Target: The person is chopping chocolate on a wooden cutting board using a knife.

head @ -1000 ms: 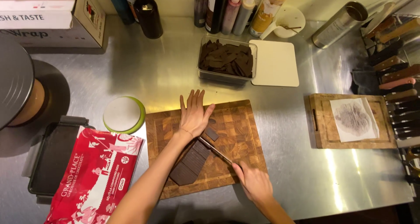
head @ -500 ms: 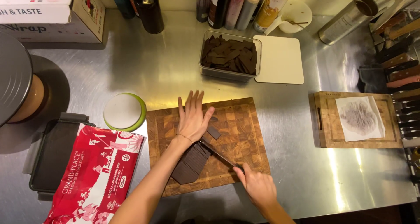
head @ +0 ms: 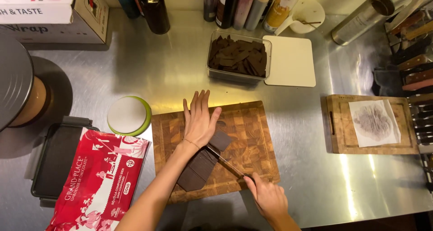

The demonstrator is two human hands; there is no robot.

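Left hand [head: 199, 123] flat, fingers spread, pressing on knife [head: 225, 162] spine over dark chocolate slab [head: 200, 165] lying on wooden cutting board [head: 252, 132] on steel desk [head: 180, 73]; right hand [head: 267, 198] clenched round knife handle.

The counter [head: 135, 73] is brushed metal, smooth with a dull sheen, and the chopping board [head: 252, 136] on it is end-grain wood in a chequered pattern — matt, like the smaller wooden board [head: 336, 136] to the right, which carries a sheet of stained, crinkled paper [head: 373, 123]. The chocolate slab [head: 200, 168] looks smooth and matt dark brown, and the knife [head: 225, 161] across it has a thin, shiny metal blade. The tub [head: 239, 75] of chocolate pieces is clear plastic, its lid [head: 291, 62] beside it matt white plastic, and the red bag [head: 99, 181] is glossy — its film slightly creased.
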